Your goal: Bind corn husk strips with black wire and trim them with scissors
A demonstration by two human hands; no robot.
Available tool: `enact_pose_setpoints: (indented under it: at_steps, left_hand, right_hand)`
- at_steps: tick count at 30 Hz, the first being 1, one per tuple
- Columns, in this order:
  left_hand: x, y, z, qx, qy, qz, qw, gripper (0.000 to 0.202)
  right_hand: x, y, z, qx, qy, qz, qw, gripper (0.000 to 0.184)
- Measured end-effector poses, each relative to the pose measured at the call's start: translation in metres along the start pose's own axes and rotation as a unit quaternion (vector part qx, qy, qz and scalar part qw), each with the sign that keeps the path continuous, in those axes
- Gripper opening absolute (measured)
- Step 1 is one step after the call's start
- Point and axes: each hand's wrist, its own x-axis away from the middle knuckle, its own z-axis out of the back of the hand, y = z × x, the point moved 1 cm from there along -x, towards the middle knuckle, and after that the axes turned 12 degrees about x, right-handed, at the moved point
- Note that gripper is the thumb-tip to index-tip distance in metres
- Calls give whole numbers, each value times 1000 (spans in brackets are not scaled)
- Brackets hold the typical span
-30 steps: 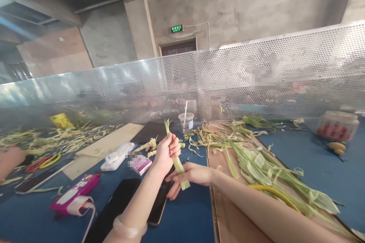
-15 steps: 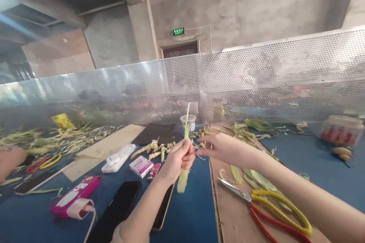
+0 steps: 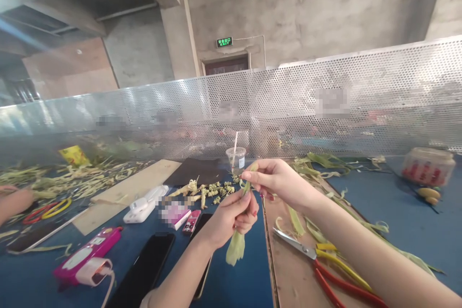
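Note:
My left hand (image 3: 236, 211) is closed around a pale green corn husk (image 3: 236, 249), whose wide end hangs below the fist. Above it, my right hand (image 3: 276, 180) pinches the narrow upper end between thumb and fingers. Under my right forearm lies a pair of scissors (image 3: 303, 249) with one yellow and one red handle, blades apart, on a brown board (image 3: 292, 281). Small knotted husk pieces (image 3: 218, 190) lie just beyond my left hand.
A plastic cup (image 3: 235, 158) with a straw stands by the perforated metal screen (image 3: 173, 106). Phones (image 3: 153, 260), a pink power strip (image 3: 90, 254) and a white device (image 3: 144, 204) lie left. Loose husks (image 3: 61, 180) spread near another person's hand (image 3: 14, 199). A jar (image 3: 428, 166) stands right.
My right hand has moved in from beside the left and now pinches the husk's upper end. The left hand has shifted slightly right and down, still gripping the husk.

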Motion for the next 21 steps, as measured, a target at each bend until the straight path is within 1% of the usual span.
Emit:
enact_pose_setpoints:
  at_steps: [4,7,11,15,18,21]
  left_hand:
    - [-1,-2,-3,7,6,-11,1000,34]
    - [-3,-3,-3,18,10,-14,1000,37]
    - [-4,-3,-4,9,41,-26,999,29]
    - [-4,-5,-3,-6,67,-26,997,29]
    - [-4,-6,-1,-7,67,-18,998,29]
    - [-5,-5,0,-4,59,-29,998,28]
  right_hand:
    - [0,2,0,-33,0,1,999,28]
    - [0,0,0,-20,8,3,1000,27]
    - [1,-4,4,2,15,8,1000,25]
    - [1,-4,11,6,18,5,1000,23]
    - [1,-4,13,22,18,6,1000,23]
    - [4,-8,12,31,17,15,999,23]
